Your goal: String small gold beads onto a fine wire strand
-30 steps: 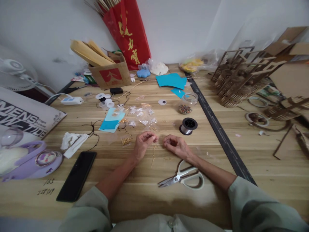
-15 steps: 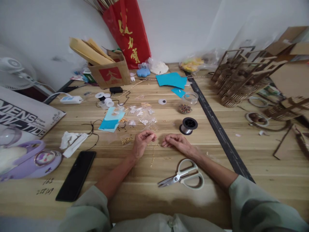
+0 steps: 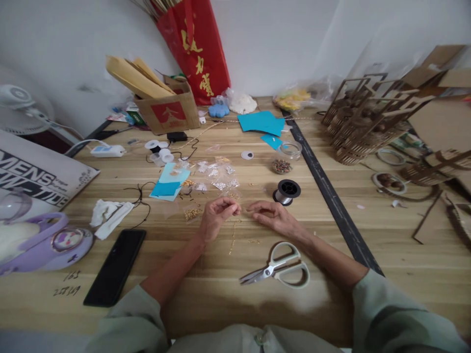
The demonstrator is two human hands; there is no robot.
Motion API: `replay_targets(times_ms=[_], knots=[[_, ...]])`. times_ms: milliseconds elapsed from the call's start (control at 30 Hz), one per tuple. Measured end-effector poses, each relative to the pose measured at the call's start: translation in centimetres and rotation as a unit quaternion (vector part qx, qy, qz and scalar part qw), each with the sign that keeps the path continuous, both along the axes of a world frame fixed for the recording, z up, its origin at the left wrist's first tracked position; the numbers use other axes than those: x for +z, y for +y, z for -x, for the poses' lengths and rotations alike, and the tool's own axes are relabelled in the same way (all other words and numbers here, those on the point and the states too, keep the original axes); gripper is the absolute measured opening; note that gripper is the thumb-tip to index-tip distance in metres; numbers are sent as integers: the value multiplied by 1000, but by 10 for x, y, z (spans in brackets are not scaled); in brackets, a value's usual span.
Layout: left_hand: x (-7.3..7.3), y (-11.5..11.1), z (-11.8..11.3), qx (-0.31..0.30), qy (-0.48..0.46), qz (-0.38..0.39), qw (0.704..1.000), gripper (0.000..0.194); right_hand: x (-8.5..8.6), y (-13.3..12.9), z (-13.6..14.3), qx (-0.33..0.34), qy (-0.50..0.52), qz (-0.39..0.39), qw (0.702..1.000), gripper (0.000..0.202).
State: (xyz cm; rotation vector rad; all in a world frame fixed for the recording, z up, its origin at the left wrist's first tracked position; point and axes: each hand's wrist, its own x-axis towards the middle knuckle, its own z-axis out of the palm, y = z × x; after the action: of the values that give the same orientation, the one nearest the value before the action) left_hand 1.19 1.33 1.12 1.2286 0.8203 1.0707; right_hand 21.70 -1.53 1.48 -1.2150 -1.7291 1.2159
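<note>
My left hand [image 3: 219, 216] is closed in a pinch above the table, thumb against the fingers. What it holds, if anything, is too small to make out. Facing it across a small gap is my right hand [image 3: 271, 217], its thumb and fingers slightly apart and nothing visible between them. A thin gold chain [image 3: 233, 239] lies on the wood just below the left fingertips. Several tiny gold pieces [image 3: 254, 241] rest under the right hand. Closer to my body lie scissors [image 3: 274, 267] with pale handles, their tips pointing left.
A black spool of clear line [image 3: 287, 192] stands beyond my right hand. Small bags of silver findings [image 3: 221, 176], gold beads [image 3: 192, 214] and blue cards [image 3: 166, 189] lie beyond the left. A phone [image 3: 115, 267] is at left; a bead jar [image 3: 282, 165] lies behind the spool.
My right hand has lifted slightly and its fingers have opened from a pinch. My left hand keeps its pinch, with a slight shift of the fingertips to the right.
</note>
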Motion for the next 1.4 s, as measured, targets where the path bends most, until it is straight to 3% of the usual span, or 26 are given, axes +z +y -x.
replay_targets(times_ms=[133,367,467,667,767,1200,1300,1400], knots=[[17,-4,0,-5,29,-7,1000,13,13,-2,-3,-15,27,-11,999,35],[36,-9,-5,-49,125,-88,987,10,33,-12,5,-9,202,47,978,32],[36,-10,-7,-40,160,-123,979,9,38,-15,5,-18,202,48,978,25],[46,-10,-13,-43,185,-186,964,6,39,-16,4,-17,164,72,984,38],[50,-10,-16,-42,210,-224,951,7,39,-15,5,-17,172,72,982,32],[44,-2,-21,-51,226,-250,940,8,39,-8,-9,-8,61,16,998,21],[35,3,-15,-53,244,-213,944,15,38,-4,-14,0,56,23,998,21],[20,10,-6,-72,294,-224,926,14,37,0,-18,-2,60,34,998,24]])
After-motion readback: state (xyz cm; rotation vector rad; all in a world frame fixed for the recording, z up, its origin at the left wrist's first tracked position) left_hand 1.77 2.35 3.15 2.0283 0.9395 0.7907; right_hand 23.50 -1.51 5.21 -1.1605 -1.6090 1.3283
